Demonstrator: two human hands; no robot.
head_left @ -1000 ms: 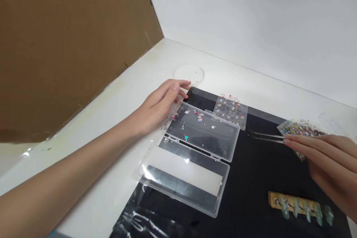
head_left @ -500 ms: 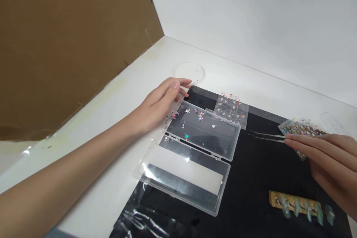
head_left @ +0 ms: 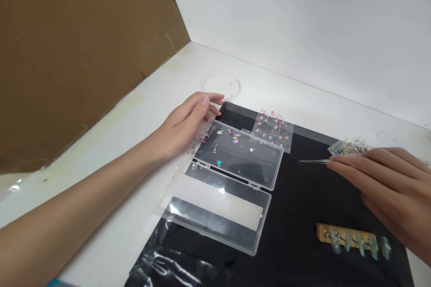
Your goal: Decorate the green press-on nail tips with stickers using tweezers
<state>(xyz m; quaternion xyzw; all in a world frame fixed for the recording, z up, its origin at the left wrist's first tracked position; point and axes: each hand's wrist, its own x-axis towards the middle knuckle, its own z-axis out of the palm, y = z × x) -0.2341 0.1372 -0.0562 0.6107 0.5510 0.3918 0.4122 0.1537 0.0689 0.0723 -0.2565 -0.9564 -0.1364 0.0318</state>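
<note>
- Tweezers, slim and metallic, lie level over the black mat, to the right of the open clear case; whether their tips touch the mat I cannot tell.
- Right grip is closed on the rear of the tweezers, fingers stacked along them. The two arms look close together; anything pinched at the tips is too small to tell.
- Left grip is loosely parted, nothing seen in it, just beside the case's far left corner; contact is unclear.
- Handling, as a judgement: tweezers light, springy and smooth, best held around mid-shaft with gentle pressure, since a hard squeeze could flick a small piece away.
- Small gems in the case look hard, slick and easily scattered; their outer edges should suit the tips.
- Case plastic looks thin, stiff and liable to slide or crack; its rim is the place to steady it.
- Greenish nail tips on the wooden strip look delicate.
- Writing: no brand or label is legible; patterned sheets show print too small to read.
</note>
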